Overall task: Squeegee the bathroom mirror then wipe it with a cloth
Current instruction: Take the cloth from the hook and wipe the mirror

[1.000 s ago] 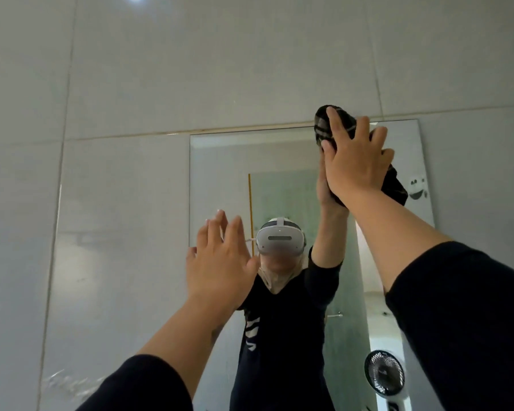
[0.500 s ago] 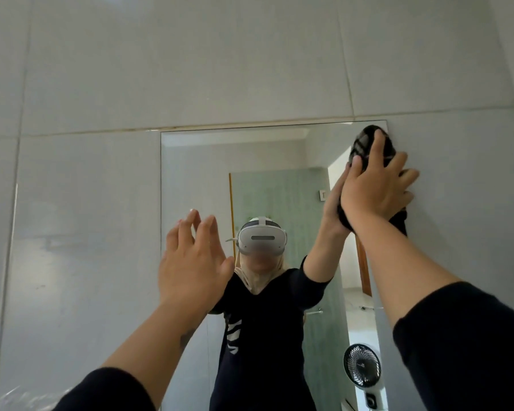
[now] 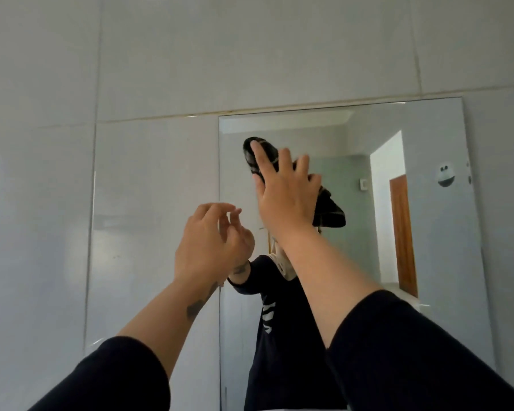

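1. Head view: the mirror (image 3: 428, 232) hangs on a wall of pale tiles (image 3: 250, 54), its top edge just under a horizontal grout line.
2. The right hand (image 3: 285, 197) presses a dark cloth (image 3: 330, 212) with pale stripes flat against the mirror, in the glass's upper left part. The fingers are spread over the cloth, palm on it, so the hand is pushing on the fabric rather than closed round it.
3. The cloth shows above the fingertips and hangs out below the hand toward the mirror's middle.
4. The left hand (image 3: 211, 241) is raised just beside the mirror's left edge, holding nothing; its fingers are loosely curled, thumb and fingertips near one another but apart. I cannot tell whether it touches the wall.
5. Both forearms are bare, with dark sleeves (image 3: 413, 351) pushed up.
6. The mirror reflects a person in a dark top, a wooden door (image 3: 402, 235) and a small round white object (image 3: 444, 175) near the right edge.
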Available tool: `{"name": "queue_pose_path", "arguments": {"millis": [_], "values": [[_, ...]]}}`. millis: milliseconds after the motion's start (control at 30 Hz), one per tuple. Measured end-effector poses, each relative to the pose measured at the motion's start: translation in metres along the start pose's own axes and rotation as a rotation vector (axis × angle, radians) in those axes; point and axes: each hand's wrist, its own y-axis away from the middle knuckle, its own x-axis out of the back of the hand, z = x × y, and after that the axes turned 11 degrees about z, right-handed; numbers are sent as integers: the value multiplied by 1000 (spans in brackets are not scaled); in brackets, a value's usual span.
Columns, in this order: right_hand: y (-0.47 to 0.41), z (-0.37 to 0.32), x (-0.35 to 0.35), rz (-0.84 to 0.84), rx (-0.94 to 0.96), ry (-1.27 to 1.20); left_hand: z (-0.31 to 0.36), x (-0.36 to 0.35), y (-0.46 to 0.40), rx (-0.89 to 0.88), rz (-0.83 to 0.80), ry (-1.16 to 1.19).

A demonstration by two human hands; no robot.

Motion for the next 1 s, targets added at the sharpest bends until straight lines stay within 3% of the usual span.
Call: {"name": "queue_pose_path", "arguments": {"millis": [133,300,700,1000], "values": [[40,-25,0,-64,164,-33,-17,7,8,40,16,-89],[73,-9,8,-94,306,-36,-11,3,23,46,8,-137],[55,122,46,-40,-100,146,22,-32,51,-73,-203,-253],[94,201,67,64,-413,234,12,-45,57,-89,-148,-284]]}}
